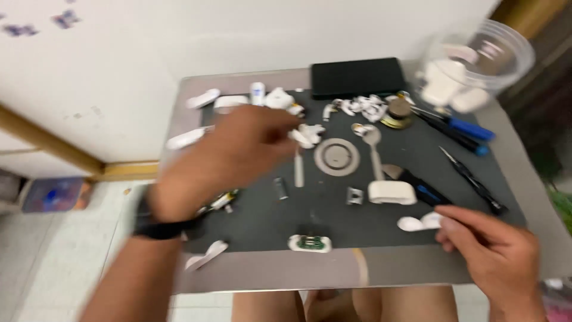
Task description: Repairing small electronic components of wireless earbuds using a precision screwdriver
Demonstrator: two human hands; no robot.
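a grey tabletop carries a dark mat that covers most of it. lying straight on the bare tabletop: a black flat box at the far edge, a clear plastic tub at the far right corner with white pieces inside, and a few white shell parts, one at the far left, one on the left edge, one near the front. a small white part with green inside sits on the mat's front edge.
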